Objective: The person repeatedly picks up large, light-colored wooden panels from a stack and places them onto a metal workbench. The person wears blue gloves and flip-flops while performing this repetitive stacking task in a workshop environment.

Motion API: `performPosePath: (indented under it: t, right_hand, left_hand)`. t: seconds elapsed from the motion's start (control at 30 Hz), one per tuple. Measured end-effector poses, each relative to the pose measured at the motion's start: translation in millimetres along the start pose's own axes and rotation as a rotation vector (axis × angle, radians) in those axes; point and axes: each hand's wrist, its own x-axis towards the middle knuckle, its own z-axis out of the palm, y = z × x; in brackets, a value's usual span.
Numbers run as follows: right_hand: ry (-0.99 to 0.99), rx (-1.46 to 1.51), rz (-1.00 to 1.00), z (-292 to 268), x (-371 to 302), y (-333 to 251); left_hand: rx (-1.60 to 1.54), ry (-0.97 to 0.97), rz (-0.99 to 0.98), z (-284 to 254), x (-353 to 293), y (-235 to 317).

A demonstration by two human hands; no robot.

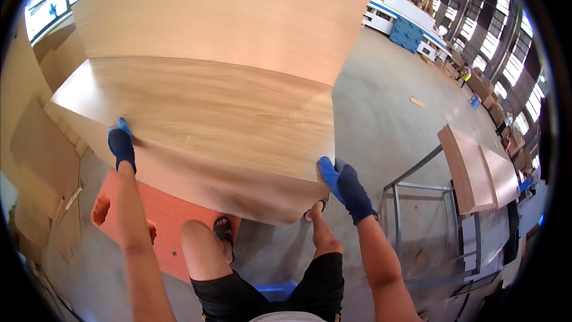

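Gripping a wood-grain laminated panel [202, 119] at its two near corners, we note both hands in blue gloves: left hand [122, 146] closed over the near left corner, right hand [344, 188] wrapped around the near right corner, fingers under the edge. The wide spacing suits a sheet this broad, since it keeps the sheet level and stops it twisting. The panel sits tilted, its far edge resting on the stack of matching panels [238, 18] ahead, its near edge raised above an orange plastic pallet [161, 214]. Our sandalled feet stand beneath the near edge, on the concrete floor [381, 125]. To the right, more boards lean in a metal rack [417, 194]; how they are secured we cannot quite tell.
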Motion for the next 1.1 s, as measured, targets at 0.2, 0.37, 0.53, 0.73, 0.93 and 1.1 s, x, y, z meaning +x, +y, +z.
performPosePath:
  t: [0.2, 0.37, 0.53, 0.73, 0.93, 1.1]
  right_hand:
    - [0.114, -0.025, -0.018, 7.4, -9.0, -13.9]
    - [0.097, 0.020, -0.071, 8.6, -9.2, -4.7]
    - [0.132, -0.013, -0.152, 7.1, -5.9, 4.4]
    - [0.117, 0.170, -0.204, 3.7, -3.2, 10.6]
    - [0.169, 0.127, -0.117, 8.6, -10.1, 5.6]
    - [0.135, -0.148, -0.101, 7.0, -6.5, 6.2]
  left_hand:
    - [0.093, -0.083, 0.090, 11.4, 14.9, -17.5]
    - [-0.142, -0.056, -0.017, 17.6, 14.4, -19.1]
    - [-0.178, -0.061, 0.014, 17.8, 15.4, -18.2]
    - [-0.301, -0.059, 0.031, 10.6, 5.8, -10.8]
    - [-0.149, -0.134, 0.128, -6.5, 1.1, -2.6]
    - [-0.388, -0.268, -0.058, -0.4, 3.1, -5.8]
